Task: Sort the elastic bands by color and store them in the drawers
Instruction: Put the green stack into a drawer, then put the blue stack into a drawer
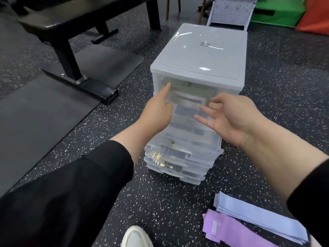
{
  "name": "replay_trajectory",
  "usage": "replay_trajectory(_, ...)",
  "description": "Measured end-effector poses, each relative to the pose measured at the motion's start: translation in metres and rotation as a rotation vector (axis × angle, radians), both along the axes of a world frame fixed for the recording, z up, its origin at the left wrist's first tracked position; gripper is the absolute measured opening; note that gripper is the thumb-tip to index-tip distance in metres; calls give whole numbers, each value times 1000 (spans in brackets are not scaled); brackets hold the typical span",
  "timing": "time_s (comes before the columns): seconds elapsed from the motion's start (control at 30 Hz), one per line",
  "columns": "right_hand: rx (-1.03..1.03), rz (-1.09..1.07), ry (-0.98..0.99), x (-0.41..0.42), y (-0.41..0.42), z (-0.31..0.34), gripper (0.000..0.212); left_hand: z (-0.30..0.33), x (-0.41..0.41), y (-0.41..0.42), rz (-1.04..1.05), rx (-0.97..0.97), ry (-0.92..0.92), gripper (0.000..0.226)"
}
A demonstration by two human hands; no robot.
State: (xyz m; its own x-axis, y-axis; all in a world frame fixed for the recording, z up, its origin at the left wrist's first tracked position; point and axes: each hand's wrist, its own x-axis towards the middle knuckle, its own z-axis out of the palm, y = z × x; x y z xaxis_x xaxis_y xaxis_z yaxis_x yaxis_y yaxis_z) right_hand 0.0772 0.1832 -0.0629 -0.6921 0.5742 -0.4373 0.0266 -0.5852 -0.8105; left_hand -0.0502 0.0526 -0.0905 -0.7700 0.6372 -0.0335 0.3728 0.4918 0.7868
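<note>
While both hands (156, 111) (229, 118) hover open, drawer unit (201, 56) sits w/ floor (178, 202) clear in front.

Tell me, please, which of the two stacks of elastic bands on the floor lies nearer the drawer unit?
The pale blue stack lies nearer the drawer unit; the purple stack sits beside it, closer to the person and the picture's bottom edge.

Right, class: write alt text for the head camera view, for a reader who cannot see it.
Two bare hands, left hand and right hand, reach open toward the front of a clear plastic drawer unit on a speckled floor. Pale blue bands and purple bands lie stacked at lower right.
</note>
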Motion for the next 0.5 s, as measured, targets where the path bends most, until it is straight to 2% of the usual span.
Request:
replay_trajectory(0.13,-17,25,-23,7,0,4,18,1,3,-1,29,-29,46,61)
replay_trajectory(0.27,128,104,-72,43,12,10,33,13,26,-7,87,33,252,31)
replay_trajectory(0.33,271,121,-150,72,18,12,28,28,48,-8,-20,75,409,24)
replay_trajectory(0.4,413,110,-242,107,27,7,20,46,75,-4,-180,73,521,27)
replay_trajectory(0.5,606,139,-410,159,42,-12,18,69,118,19,-441,-63,627,27)
